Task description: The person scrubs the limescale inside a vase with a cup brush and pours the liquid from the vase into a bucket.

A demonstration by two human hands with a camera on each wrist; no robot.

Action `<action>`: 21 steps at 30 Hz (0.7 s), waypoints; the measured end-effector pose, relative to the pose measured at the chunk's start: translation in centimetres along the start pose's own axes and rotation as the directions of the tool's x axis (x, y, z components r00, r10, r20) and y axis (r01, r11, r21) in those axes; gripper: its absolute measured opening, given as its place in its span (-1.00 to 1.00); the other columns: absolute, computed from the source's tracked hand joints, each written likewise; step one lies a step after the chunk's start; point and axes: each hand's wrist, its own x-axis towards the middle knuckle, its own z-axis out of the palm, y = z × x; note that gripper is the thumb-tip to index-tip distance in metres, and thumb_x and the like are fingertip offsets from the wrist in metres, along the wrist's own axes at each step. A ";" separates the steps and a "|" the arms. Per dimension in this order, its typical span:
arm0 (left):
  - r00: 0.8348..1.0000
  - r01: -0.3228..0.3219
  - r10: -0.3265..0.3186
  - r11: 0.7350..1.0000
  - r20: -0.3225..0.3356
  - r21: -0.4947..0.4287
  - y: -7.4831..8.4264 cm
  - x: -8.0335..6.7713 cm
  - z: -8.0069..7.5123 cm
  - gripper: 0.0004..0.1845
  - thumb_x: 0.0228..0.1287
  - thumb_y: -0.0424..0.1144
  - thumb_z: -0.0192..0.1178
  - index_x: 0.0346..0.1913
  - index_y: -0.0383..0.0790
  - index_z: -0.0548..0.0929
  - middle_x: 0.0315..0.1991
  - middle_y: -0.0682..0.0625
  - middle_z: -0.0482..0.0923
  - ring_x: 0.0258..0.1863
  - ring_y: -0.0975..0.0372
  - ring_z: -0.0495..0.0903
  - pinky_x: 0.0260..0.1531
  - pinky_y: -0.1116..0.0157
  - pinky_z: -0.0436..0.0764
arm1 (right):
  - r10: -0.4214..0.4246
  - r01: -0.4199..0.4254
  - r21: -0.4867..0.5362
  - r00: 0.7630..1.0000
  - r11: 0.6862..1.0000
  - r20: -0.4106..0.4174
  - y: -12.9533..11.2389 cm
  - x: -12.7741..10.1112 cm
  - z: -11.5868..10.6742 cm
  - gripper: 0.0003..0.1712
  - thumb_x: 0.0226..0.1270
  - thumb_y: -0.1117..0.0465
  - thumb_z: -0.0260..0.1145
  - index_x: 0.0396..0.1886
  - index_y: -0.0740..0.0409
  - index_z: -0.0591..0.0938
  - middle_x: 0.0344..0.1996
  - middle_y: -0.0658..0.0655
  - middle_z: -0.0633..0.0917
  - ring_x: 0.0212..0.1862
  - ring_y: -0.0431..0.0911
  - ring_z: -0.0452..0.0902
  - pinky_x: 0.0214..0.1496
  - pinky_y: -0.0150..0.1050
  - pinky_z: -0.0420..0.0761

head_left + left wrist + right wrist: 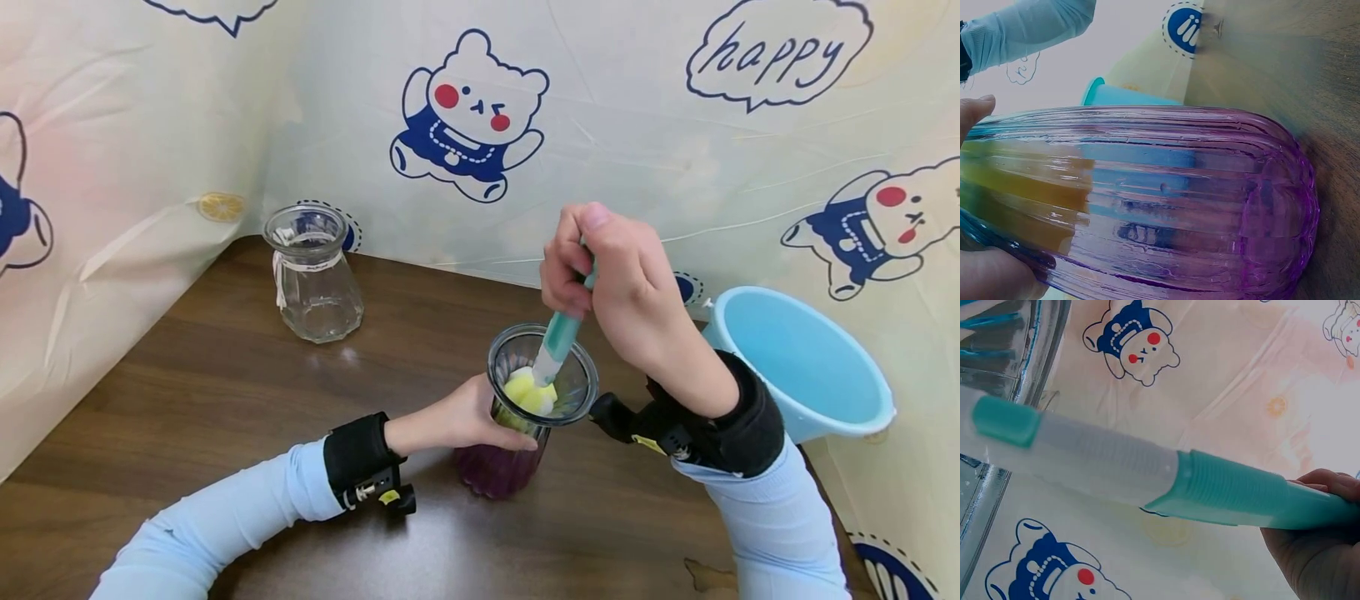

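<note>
My left hand (463, 418) grips a ribbed glass vase (497, 473) below its flared rim, thumb across the front. Its clear upper glass turns purple toward the base, which stands tilted close over the table. In my right hand (618, 287) is the teal and white handle of a sponge bottle brush (561, 335), held from above. The brush's yellow and white sponge head (529, 392) sits inside the vase's mouth. Through the glass in the left wrist view, the sponge (1035, 194) fills the upper part. The right wrist view shows the brush handle (1229, 487) running to the curled fingers.
A clear glass jar (318, 292) with a white ribbon round its neck stands at the back left. On the right is a light blue bucket (798, 358). A printed cloth (615, 108) hangs behind and beside the brown wooden table (187, 400).
</note>
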 end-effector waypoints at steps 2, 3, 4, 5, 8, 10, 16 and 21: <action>1.000 0.000 0.000 1.000 0.002 -0.005 0.1 0.0 0.0 -0.26 -0.13 -0.35 0.41 0.16 -0.30 0.26 -0.11 -0.06 0.49 -0.16 0.30 0.44 -0.07 0.35 0.46 | 0.030 -0.030 0.029 0.999 0.999 -0.014 0.2 0.1 -0.3 -0.58 0.42 0.24 -0.41 -0.67 0.21 0.15 -0.81 0.02 0.23 -0.73 -0.07 0.14 -0.67 -0.21 0.20; 1.000 0.001 -0.001 1.000 0.004 -0.009 0.1 0.0 0.0 -0.25 -0.13 -0.35 0.41 0.17 -0.28 0.26 -0.12 -0.06 0.49 -0.17 0.30 0.44 -0.08 0.35 0.47 | 0.046 -0.045 0.045 0.999 0.998 -0.022 0.3 0.2 -0.4 -0.59 0.41 0.25 -0.42 -0.66 0.20 0.14 -0.82 0.00 0.23 -0.73 -0.06 0.13 -0.67 -0.21 0.19; 1.000 0.005 -0.005 1.000 0.005 -0.014 0.1 0.0 0.0 -0.25 -0.13 -0.35 0.41 0.17 -0.28 0.25 -0.13 -0.05 0.49 -0.19 0.30 0.46 -0.10 0.35 0.48 | 0.060 -0.059 0.062 0.998 0.996 -0.028 0.4 0.3 -0.5 -0.59 0.41 0.26 -0.43 -0.66 0.19 0.14 -0.82 -0.02 0.24 -0.74 -0.06 0.12 -0.67 -0.21 0.19; 1.000 0.009 -0.009 1.000 0.008 -0.020 0.1 0.0 -0.1 -0.24 -0.12 -0.36 0.40 0.18 -0.27 0.24 -0.15 -0.05 0.49 -0.23 0.30 0.48 -0.12 0.34 0.49 | 0.078 -0.075 0.082 0.996 0.994 -0.033 0.4 0.3 -0.6 -0.59 0.41 0.26 -0.44 -0.66 0.18 0.14 -0.83 -0.05 0.24 -0.75 -0.06 0.11 -0.66 -0.22 0.18; 1.000 0.017 -0.016 1.000 0.010 -0.014 0.1 -0.1 -0.1 -0.24 -0.12 -0.36 0.40 0.18 -0.28 0.24 -0.17 -0.06 0.50 -0.29 0.31 0.51 -0.17 0.34 0.52 | 0.126 -0.120 0.162 0.992 0.980 -0.029 0.7 0.4 -0.7 -0.59 0.41 0.27 -0.45 -0.66 0.15 0.14 -0.83 -0.09 0.24 -0.75 -0.06 0.08 -0.66 -0.24 0.16; 1.000 0.013 -0.014 1.000 0.002 0.011 0.1 -0.1 -0.1 -0.26 -0.12 -0.36 0.40 0.16 -0.30 0.26 -0.18 -0.07 0.51 -0.29 0.31 0.51 -0.17 0.35 0.52 | 0.171 -0.162 0.194 0.985 0.968 -0.028 1.2 0.3 -0.7 -0.59 0.42 0.26 -0.45 -0.66 0.15 0.13 -0.84 -0.06 0.21 -0.75 -0.08 0.07 -0.65 -0.26 0.15; 1.000 -0.012 0.014 0.996 -0.022 0.087 0.1 0.0 0.1 -0.27 -0.17 -0.34 0.42 0.12 -0.35 0.31 -0.10 -0.10 0.52 -0.12 0.27 0.46 -0.04 0.34 0.46 | 0.320 -0.307 0.239 0.947 0.921 -0.016 2.9 -0.2 -0.3 -0.58 0.44 0.22 -0.43 -0.66 0.22 0.09 -0.82 0.00 0.17 -0.74 -0.11 0.06 -0.62 -0.30 0.13; 0.999 -0.027 0.029 0.995 -0.022 0.092 0.2 0.1 0.0 -0.27 -0.16 -0.34 0.41 0.12 -0.37 0.29 -0.10 -0.13 0.51 -0.10 0.24 0.46 -0.03 0.33 0.46 | 0.375 -0.371 0.226 0.927 0.900 0.029 4.3 -1.0 0.0 -0.58 0.46 0.19 -0.42 -0.63 0.25 0.07 -0.79 0.01 0.16 -0.71 -0.13 0.06 -0.57 -0.32 0.16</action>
